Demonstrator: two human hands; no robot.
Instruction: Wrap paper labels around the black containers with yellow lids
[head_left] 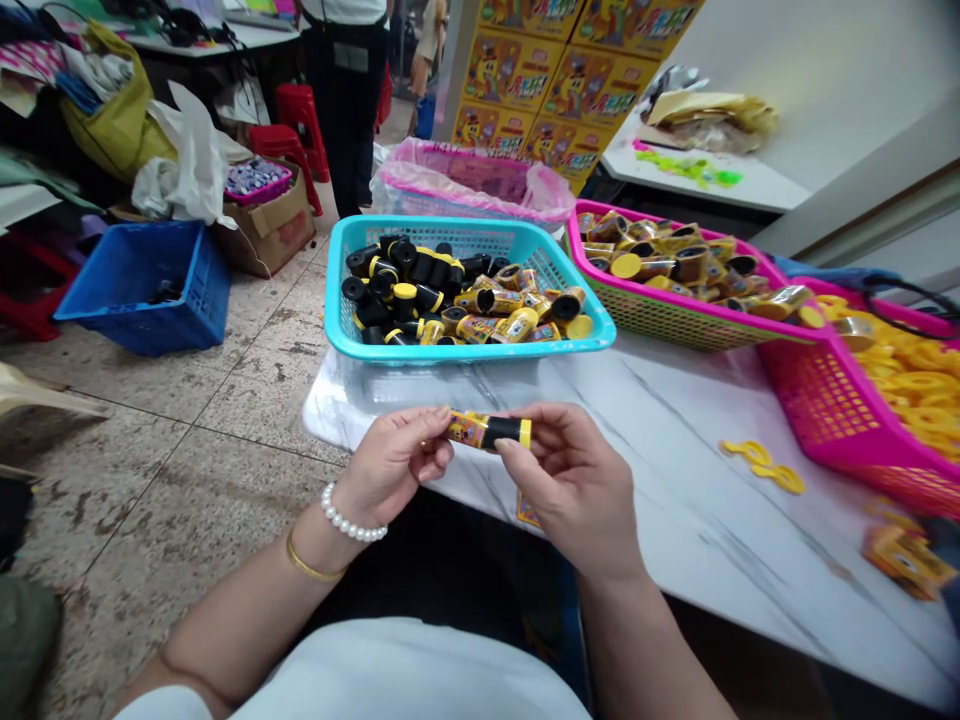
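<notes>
Above the near edge of the table I hold a small black cylinder with a yellow end (504,431) sideways between my hands. A printed yellow-orange label (466,429) extends from its left side; whether it is fully stuck down I cannot tell. My right hand (581,480) is closed round the cylinder's yellow end, thumb in front. With thumb and fingertips, my left hand (394,450) pinches the label's left end. Just beyond is a turquoise basket (469,354), with plain black cylinders on its left and labelled ones on its right.
A pink basket (697,325) of labelled cylinders stands right of the turquoise one. Another pink basket (821,395) holds yellow plastic pieces. Linked yellow rings (763,466) lie on the marble-patterned table (675,500). On the floor at left sits a blue crate (150,300). Someone in dark trousers (345,110) stands behind.
</notes>
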